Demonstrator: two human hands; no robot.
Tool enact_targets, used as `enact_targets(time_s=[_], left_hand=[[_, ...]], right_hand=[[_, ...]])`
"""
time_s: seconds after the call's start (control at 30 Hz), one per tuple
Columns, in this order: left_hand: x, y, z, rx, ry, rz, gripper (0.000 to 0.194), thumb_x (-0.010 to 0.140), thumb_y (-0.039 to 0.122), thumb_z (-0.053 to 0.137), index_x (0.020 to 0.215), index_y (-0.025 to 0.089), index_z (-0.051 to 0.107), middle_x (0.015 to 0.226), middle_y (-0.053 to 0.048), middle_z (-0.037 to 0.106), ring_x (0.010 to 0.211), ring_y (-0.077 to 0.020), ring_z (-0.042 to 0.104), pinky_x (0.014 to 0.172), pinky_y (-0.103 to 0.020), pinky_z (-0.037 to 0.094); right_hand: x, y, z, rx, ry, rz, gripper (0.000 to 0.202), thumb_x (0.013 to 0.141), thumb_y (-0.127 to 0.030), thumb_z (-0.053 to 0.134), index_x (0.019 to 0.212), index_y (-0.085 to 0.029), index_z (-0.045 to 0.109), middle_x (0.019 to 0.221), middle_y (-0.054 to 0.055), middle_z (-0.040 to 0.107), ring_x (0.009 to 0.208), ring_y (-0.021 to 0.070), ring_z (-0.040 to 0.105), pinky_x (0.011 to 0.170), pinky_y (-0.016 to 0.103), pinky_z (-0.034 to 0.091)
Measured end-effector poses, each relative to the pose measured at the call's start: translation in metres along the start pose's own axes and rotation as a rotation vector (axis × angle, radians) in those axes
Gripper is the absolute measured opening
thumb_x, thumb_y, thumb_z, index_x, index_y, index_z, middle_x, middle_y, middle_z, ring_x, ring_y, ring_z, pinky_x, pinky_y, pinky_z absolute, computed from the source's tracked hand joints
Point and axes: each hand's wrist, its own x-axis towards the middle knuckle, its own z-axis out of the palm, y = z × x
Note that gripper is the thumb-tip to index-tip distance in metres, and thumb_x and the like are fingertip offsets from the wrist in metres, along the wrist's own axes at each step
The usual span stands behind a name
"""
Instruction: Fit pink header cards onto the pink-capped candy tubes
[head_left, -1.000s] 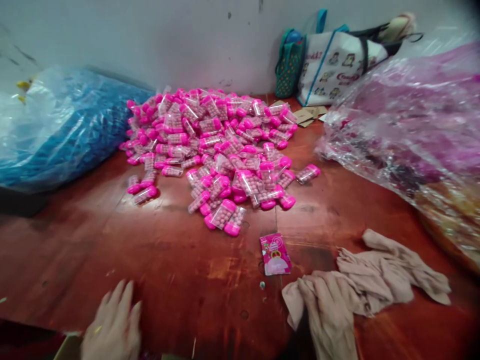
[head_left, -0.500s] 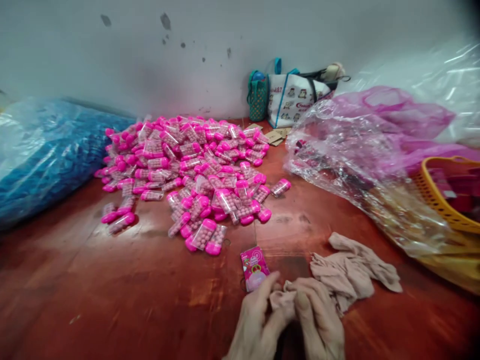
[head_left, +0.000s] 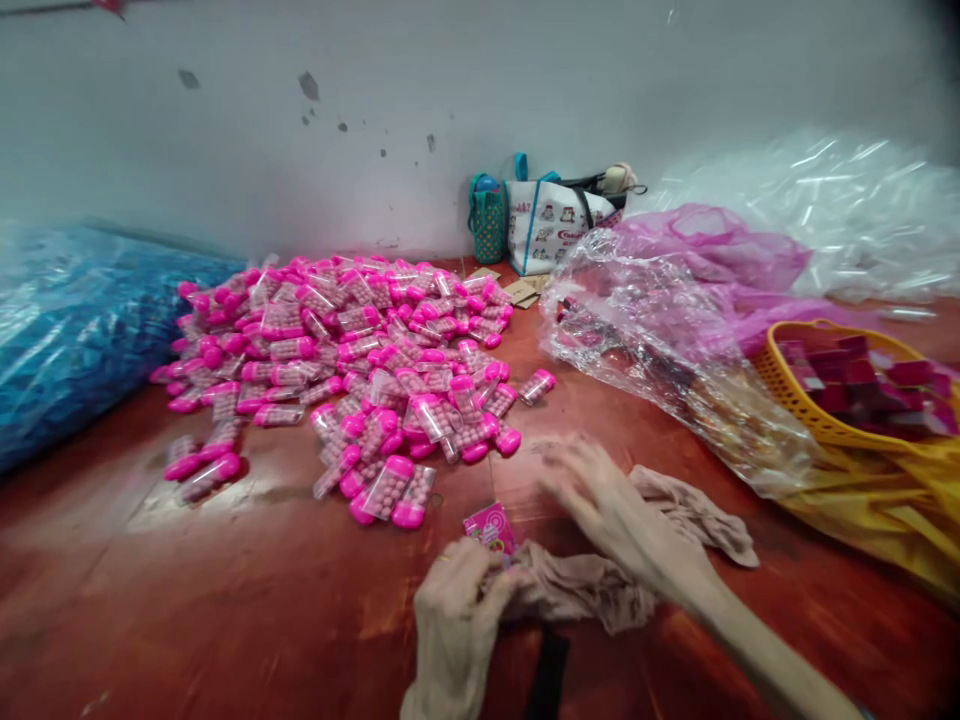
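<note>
My left hand (head_left: 459,605) pinches one end of a crumpled beige cloth (head_left: 577,590) near the front of the red floor. Above the cloth, my right hand (head_left: 600,500) reaches forward with its fingers stretched out, blurred by motion and holding nothing I can see. A flat pink printed packet (head_left: 486,524) lies just beyond my left hand, its lower part hidden. Past it spreads a heap of clear containers with bright pink caps, filled with small pale pink balls (head_left: 360,340). A single container (head_left: 537,386) lies at the heap's right edge.
At left bulges a clear bag of blue items (head_left: 97,330). A yellow basket of dark pink pieces (head_left: 802,400) stands at right, beside crumpled clear plastic (head_left: 660,340) and a pink bag (head_left: 735,245). A white printed tote (head_left: 555,225) sits against the wall (head_left: 405,80).
My right hand has let go of the cloth and moved forward and up. My left hand has shifted left, keeping its hold, and the cloth is drawn out leftward. The view has turned slightly right.
</note>
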Motion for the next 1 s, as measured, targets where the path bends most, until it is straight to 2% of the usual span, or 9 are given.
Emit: enact_targets(time_s=[0.07, 0.13, 0.27, 0.37, 0.5, 0.63, 0.73, 0.87, 1.0], left_hand=[[0.014, -0.016, -0.022, 0.047, 0.185, 0.005, 0.031, 0.081, 0.041, 0.053, 0.095, 0.017, 0.065, 0.099, -0.011, 0.064, 0.092, -0.0226, 0.06, 0.08, -0.032, 0.048], [0.029, -0.038, -0.039, 0.151, 0.315, -0.056, 0.041, 0.082, 0.04, 0.053, 0.115, 0.016, 0.057, 0.123, -0.015, 0.052, 0.116, -0.0267, 0.047, 0.097, -0.04, 0.037], [0.052, -0.075, -0.039, 0.266, 0.223, -0.17, 0.074, 0.081, 0.048, 0.049, 0.137, 0.006, 0.029, 0.143, -0.027, 0.023, 0.133, -0.0368, 0.018, 0.102, -0.056, 0.022], [0.057, -0.078, -0.016, 0.325, 0.127, -0.223, 0.074, 0.081, 0.051, 0.045, 0.137, 0.005, 0.029, 0.142, -0.031, 0.023, 0.133, -0.0408, 0.014, 0.098, -0.065, 0.018], [0.054, -0.071, 0.004, 0.369, 0.175, -0.238, 0.071, 0.082, 0.051, 0.043, 0.134, 0.003, 0.034, 0.142, -0.032, 0.024, 0.132, -0.041, 0.018, 0.099, -0.063, 0.015], [0.048, -0.076, -0.002, 0.27, 0.232, -0.216, 0.066, 0.085, 0.046, 0.042, 0.136, 0.005, 0.032, 0.14, -0.028, 0.031, 0.132, -0.0373, 0.022, 0.101, -0.059, 0.021], [0.044, -0.077, -0.01, 0.2, 0.334, -0.175, 0.061, 0.085, 0.041, 0.046, 0.134, 0.005, 0.036, 0.139, -0.026, 0.033, 0.132, -0.0338, 0.024, 0.103, -0.052, 0.024], [0.04, -0.066, -0.009, 0.256, 0.336, -0.052, 0.06, 0.082, 0.042, 0.051, 0.13, 0.007, 0.04, 0.142, -0.025, 0.029, 0.134, -0.0349, 0.016, 0.104, -0.054, 0.021], [0.039, -0.061, 0.004, 0.349, 0.176, -0.063, 0.063, 0.082, 0.046, 0.048, 0.131, 0.007, 0.039, 0.143, -0.027, 0.026, 0.135, -0.0396, 0.011, 0.101, -0.062, 0.017]], right_hand=[[0.052, 0.015, 0.003, -0.047, 0.123, 0.111, 0.042, 0.089, -0.046, 0.041, 0.115, -0.017, 0.055, 0.12, 0.014, 0.053, 0.112, 0.0302, 0.046, 0.091, 0.05, 0.037], [0.097, 0.026, 0.017, -0.078, 0.194, 0.212, 0.049, 0.089, -0.048, 0.04, 0.12, -0.012, 0.051, 0.123, 0.02, 0.049, 0.115, 0.0365, 0.042, 0.088, 0.058, 0.036], [0.13, 0.022, 0.062, -0.108, 0.228, 0.293, 0.028, 0.09, -0.033, 0.05, 0.113, -0.017, 0.054, 0.115, 0.008, 0.056, 0.101, 0.022, 0.056, 0.085, 0.044, 0.046], [0.115, 0.004, 0.094, -0.131, 0.247, 0.307, 0.027, 0.089, -0.029, 0.052, 0.113, -0.017, 0.054, 0.116, 0.008, 0.056, 0.097, 0.0206, 0.058, 0.082, 0.041, 0.049], [0.095, -0.016, 0.111, -0.143, 0.219, 0.285, 0.027, 0.089, -0.029, 0.053, 0.113, -0.017, 0.054, 0.116, 0.008, 0.055, 0.099, 0.0212, 0.057, 0.084, 0.043, 0.048], [0.08, -0.019, 0.091, -0.143, 0.183, 0.214, 0.029, 0.094, -0.028, 0.038, 0.114, -0.015, 0.055, 0.12, 0.012, 0.054, 0.113, 0.0256, 0.047, 0.092, 0.044, 0.039], [0.044, -0.018, 0.067, -0.163, 0.168, 0.142, 0.035, 0.094, -0.031, 0.033, 0.117, -0.013, 0.053, 0.125, 0.015, 0.051, 0.116, 0.0271, 0.043, 0.092, 0.043, 0.037], [-0.029, -0.017, 0.049, -0.213, 0.09, 0.044, 0.029, 0.092, -0.029, 0.035, 0.089, -0.019, 0.062, 0.085, 0.006, 0.064, 0.082, 0.0209, 0.057, 0.076, 0.035, 0.041], [-0.065, -0.017, 0.047, -0.309, 0.084, 0.084, 0.041, 0.092, -0.031, 0.035, 0.057, -0.021, 0.054, 0.051, 0.003, 0.052, 0.053, 0.0204, 0.048, 0.059, 0.035, 0.035]])
